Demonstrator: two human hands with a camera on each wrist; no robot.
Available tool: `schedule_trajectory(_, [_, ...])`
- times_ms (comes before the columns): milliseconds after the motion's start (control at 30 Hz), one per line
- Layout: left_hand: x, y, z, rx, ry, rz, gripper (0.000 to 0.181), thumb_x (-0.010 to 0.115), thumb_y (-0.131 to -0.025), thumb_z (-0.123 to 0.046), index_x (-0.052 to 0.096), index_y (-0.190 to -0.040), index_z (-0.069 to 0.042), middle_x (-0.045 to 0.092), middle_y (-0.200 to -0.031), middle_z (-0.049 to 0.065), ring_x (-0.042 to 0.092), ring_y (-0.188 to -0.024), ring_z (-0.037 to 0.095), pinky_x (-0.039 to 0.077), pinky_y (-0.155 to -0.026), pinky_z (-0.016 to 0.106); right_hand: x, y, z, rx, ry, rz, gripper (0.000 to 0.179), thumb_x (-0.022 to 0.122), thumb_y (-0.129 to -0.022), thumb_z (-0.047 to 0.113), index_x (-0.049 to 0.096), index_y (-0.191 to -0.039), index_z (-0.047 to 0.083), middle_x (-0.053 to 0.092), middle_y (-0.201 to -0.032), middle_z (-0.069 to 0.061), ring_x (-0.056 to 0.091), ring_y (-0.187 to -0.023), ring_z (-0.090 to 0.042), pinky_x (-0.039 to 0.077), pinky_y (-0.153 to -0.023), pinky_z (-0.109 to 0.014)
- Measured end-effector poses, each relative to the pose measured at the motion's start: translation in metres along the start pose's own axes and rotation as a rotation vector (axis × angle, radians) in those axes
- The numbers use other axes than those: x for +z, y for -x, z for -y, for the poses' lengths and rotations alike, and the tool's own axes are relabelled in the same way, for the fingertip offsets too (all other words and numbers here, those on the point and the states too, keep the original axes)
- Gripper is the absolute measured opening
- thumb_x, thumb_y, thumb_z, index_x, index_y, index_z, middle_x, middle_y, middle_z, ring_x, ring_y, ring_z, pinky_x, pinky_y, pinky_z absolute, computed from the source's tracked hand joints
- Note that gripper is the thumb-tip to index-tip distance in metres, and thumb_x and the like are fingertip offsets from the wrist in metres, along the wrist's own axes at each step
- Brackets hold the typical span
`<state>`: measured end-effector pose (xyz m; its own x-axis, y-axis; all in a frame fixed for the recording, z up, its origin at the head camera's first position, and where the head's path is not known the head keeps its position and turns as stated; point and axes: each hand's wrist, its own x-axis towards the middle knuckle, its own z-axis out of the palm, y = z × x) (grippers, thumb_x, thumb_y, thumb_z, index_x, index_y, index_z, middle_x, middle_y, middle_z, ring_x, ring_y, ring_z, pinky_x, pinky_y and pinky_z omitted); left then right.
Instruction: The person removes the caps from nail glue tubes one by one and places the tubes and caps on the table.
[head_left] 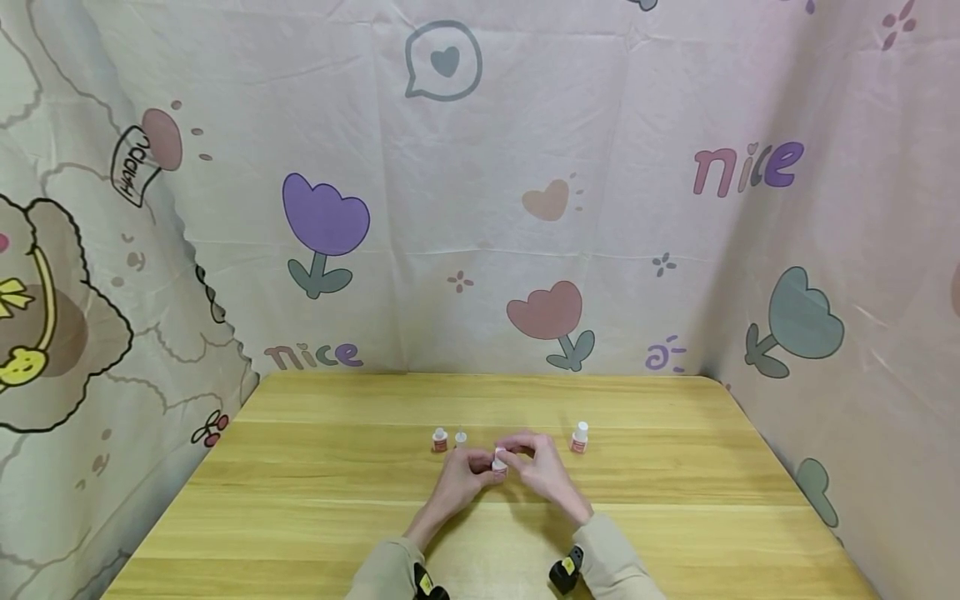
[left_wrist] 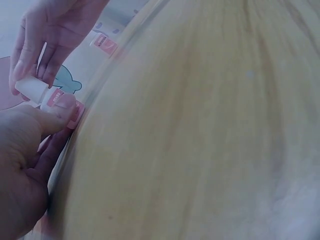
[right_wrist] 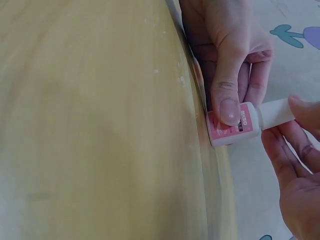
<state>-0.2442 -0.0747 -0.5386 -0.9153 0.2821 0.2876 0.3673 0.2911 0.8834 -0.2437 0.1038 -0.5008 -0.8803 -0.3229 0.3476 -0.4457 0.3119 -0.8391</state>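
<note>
A small white bottle with a pink label [right_wrist: 252, 120] stands on the table between my hands. My left hand [head_left: 459, 482] grips its body, the thumb pressed across the label. With thumb and fingers, my right hand [head_left: 542, 468] pinches the tall white cap [right_wrist: 275, 113] on top of the bottle. The cap sits at the bottle's neck; whether it is tight or loose I cannot tell. Just beyond my left hand are another small bottle [head_left: 439, 442], with a short white top, and a small white piece [head_left: 461, 439] with a thin tip pointing up.
To the right of my right hand, a similar bottle with a tall white cap [head_left: 580, 437] stands upright. The wooden table [head_left: 300, 517] reaches back to a printed cloth [head_left: 465, 167], which also hangs at both sides.
</note>
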Motion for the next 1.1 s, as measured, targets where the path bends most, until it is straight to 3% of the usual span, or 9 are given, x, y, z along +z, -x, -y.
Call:
schedule_trajectory(300, [0.0010, 0.0005, -0.0005, 0.004, 0.001, -0.003, 0.016, 0.081, -0.082, -0.003, 0.078, -0.097, -0.003, 0.079, -0.090, 0.012, 0.069, -0.078, -0.001, 0.054, -0.070, 0.017, 0.0003, -0.0007, -0.0011, 0.062, -0.001, -0.105, 0.010, 0.082, -0.083, 0.013, 0.074, -0.087, 0.009, 0.075, -0.080, -0.007, 0.064, -0.074, 0.000, 0.054, -0.075, -0.019])
schedule_trajectory(567, [0.0002, 0.0004, -0.0006, 0.002, 0.008, -0.006, 0.015, 0.081, -0.082, -0.004, 0.078, -0.097, -0.006, 0.080, -0.089, 0.011, 0.072, -0.079, 0.006, 0.054, -0.070, 0.017, -0.0012, -0.0003, 0.0035, 0.055, 0.029, -0.066, 0.005, 0.078, -0.087, 0.012, 0.076, -0.090, 0.009, 0.077, -0.085, -0.007, 0.068, -0.080, -0.007, 0.055, -0.078, -0.022])
schedule_trajectory(767, [0.0003, 0.0000, -0.0007, -0.009, 0.001, -0.003, 0.014, 0.081, -0.082, -0.006, 0.079, -0.096, -0.008, 0.080, -0.089, 0.009, 0.072, -0.078, 0.008, 0.053, -0.069, 0.017, -0.0026, 0.0008, 0.0020, 0.011, -0.010, -0.018, 0.014, 0.074, -0.090, 0.010, 0.075, -0.098, -0.001, 0.077, -0.093, -0.013, 0.069, -0.086, -0.010, 0.057, -0.083, -0.026])
schedule_trajectory(900, [0.0002, -0.0002, -0.0013, -0.012, -0.015, -0.005, 0.014, 0.081, -0.082, -0.005, 0.079, -0.096, -0.006, 0.080, -0.089, 0.010, 0.069, -0.077, 0.001, 0.053, -0.068, 0.016, -0.0019, 0.0001, -0.0005, 0.016, -0.018, -0.038, 0.016, 0.075, -0.089, 0.011, 0.075, -0.098, -0.001, 0.077, -0.092, -0.012, 0.068, -0.084, -0.008, 0.057, -0.082, -0.025])
schedule_trajectory(1100, [0.0003, 0.0007, -0.0021, 0.002, -0.003, -0.008, 0.015, 0.081, -0.081, -0.003, 0.078, -0.096, -0.003, 0.079, -0.089, 0.012, 0.067, -0.076, -0.003, 0.054, -0.069, 0.017, -0.0010, -0.0004, -0.0032, 0.022, -0.039, -0.107, 0.012, 0.081, -0.085, 0.014, 0.073, -0.088, 0.006, 0.074, -0.081, -0.012, 0.062, -0.074, -0.001, 0.053, -0.072, -0.019])
